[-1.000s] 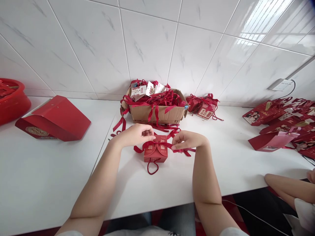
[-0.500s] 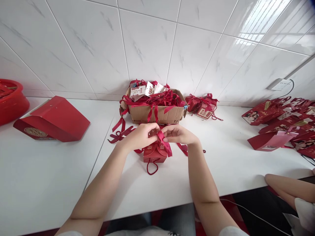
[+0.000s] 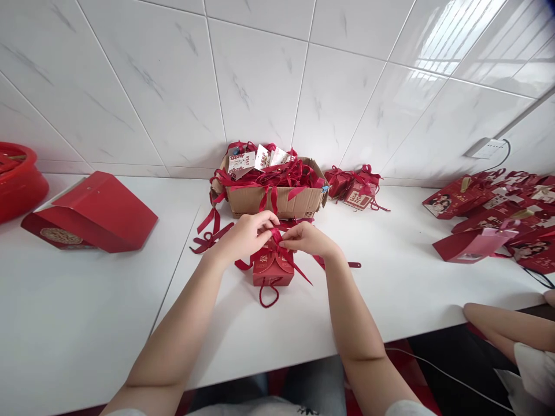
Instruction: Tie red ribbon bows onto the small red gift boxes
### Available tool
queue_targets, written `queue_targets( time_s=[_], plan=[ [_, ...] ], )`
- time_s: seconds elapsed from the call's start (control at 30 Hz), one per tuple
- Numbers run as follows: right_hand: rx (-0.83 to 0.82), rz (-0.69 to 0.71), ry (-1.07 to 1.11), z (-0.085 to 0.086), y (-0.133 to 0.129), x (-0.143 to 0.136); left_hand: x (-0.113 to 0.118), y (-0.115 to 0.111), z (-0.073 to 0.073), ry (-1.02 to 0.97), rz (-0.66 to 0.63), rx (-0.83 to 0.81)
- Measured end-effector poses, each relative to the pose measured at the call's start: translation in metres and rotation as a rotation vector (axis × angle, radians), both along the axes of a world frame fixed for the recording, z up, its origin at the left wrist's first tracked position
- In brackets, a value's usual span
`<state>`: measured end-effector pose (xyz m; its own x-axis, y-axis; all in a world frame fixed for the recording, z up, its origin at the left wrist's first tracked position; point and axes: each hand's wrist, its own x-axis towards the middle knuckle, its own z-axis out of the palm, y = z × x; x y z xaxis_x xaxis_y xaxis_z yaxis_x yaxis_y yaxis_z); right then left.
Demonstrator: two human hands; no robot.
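Note:
A small red gift box [image 3: 272,271] with gold lettering and a dark red cord handle sits on the white table before me. Above its top, a red ribbon [image 3: 276,236] is gathered between my fingertips. My left hand [image 3: 255,231] pinches the ribbon from the left side. From the right, my right hand [image 3: 306,238] pinches it too, thumb and finger pressed together. One ribbon tail hangs down over the box's right side. Loose red ribbons lie on the table around and behind the box, partly hidden by my hands.
A cardboard box [image 3: 277,200] full of red ribbons and printed tags stands behind my hands. Small red boxes [image 3: 359,193] sit right of it. A larger red box [image 3: 104,214] and red basin [image 3: 19,185] are at left; many gift boxes [image 3: 481,231] and a person's arm [image 3: 507,326] at right.
My hands have drawn the ribbon into a gathered shape at the box top. Its wide hanging end now shows as a thin tail reaching down to the right.

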<state>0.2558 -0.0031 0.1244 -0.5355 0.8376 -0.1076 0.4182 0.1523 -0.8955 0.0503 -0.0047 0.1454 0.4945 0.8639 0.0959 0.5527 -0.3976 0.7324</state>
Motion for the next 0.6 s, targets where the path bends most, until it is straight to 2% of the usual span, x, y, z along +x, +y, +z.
queue_targets(
  time_s=[0.1,0.3,0.43,0.6],
  plan=[
    [0.037,-0.08,0.053,-0.012,-0.004,-0.002,-0.001,0.0,-0.001,-0.042,0.013,-0.005],
    [0.252,-0.303,0.295,-0.045,-0.021,-0.012,0.001,-0.001,-0.002,-0.142,-0.013,-0.012],
    [0.247,-0.361,0.456,-0.06,-0.029,-0.018,0.003,0.0,-0.004,-0.213,-0.038,-0.009],
    [0.247,-0.373,0.556,-0.066,-0.03,-0.021,0.004,0.0,-0.002,-0.262,-0.125,-0.084]
  ],
)
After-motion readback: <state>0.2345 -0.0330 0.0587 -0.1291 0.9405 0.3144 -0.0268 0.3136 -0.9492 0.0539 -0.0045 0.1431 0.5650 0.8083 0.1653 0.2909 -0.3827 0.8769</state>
